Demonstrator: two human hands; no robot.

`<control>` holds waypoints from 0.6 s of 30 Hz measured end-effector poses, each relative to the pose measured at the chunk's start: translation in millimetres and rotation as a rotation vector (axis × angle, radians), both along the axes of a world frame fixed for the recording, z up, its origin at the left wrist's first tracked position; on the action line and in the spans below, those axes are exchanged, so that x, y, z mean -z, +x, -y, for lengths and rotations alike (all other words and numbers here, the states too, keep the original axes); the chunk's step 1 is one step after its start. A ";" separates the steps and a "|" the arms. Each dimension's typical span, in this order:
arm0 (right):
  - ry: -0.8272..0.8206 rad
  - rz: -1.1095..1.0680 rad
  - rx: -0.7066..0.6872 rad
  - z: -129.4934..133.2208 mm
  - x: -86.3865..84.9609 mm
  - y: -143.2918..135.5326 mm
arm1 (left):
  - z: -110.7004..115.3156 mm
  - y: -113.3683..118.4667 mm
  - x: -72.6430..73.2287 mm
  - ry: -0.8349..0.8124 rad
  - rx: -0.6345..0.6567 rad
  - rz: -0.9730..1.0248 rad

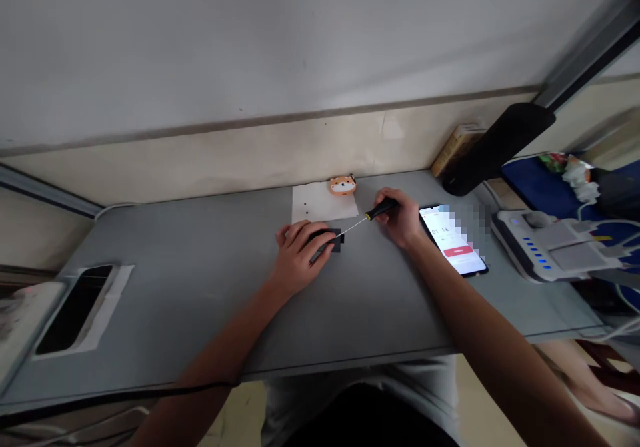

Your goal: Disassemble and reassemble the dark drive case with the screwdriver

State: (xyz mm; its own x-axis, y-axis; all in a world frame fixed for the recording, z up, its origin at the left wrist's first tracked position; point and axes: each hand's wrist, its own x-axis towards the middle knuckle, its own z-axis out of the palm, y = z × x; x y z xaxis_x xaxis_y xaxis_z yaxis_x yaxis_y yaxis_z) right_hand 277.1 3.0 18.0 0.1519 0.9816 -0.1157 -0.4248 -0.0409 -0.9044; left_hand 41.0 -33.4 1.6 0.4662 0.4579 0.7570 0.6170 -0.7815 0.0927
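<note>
My right hand (399,217) is closed around the black handle of a screwdriver (383,208). Its thin metal shaft points left and down, with the tip at a small dark block (337,241). My left hand (301,252) lies over the left part of that block, fingers bent and pressing it to the grey table (240,280). Behind the hands is a sheet of white paper (320,201) with two small dark dots on it. An orange animal-face case (343,185) sits at the paper's back right corner.
Right of my right hand lies a lit phone (453,240), then a white power strip (540,247) with cables. A black cylinder (500,147) leans by a book (457,147). Far left, a dark phone (75,310) rests on paper. A black cable crosses the front left edge.
</note>
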 end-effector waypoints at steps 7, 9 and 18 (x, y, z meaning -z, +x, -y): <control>0.031 -0.004 0.064 0.2 -3.3 -0.9 | 0.9 -0.5 -3.3 -0.014 -0.020 -0.017; 0.044 -0.010 0.074 0.6 -5.1 -0.5 | 0.7 -0.8 -3.2 -0.020 -0.020 -0.016; 0.087 0.019 0.015 2.8 -7.7 -0.6 | 1.5 0.4 0.3 -0.039 -0.037 -0.005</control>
State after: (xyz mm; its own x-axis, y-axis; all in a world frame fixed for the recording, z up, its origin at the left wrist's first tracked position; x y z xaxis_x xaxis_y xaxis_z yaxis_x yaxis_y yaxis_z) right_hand 276.5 0.2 25.7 0.1676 0.9855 -0.0272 -0.4078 0.0442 -0.9120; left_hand 41.3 -34.9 1.3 0.4518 0.5042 0.7360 0.6461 -0.7538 0.1198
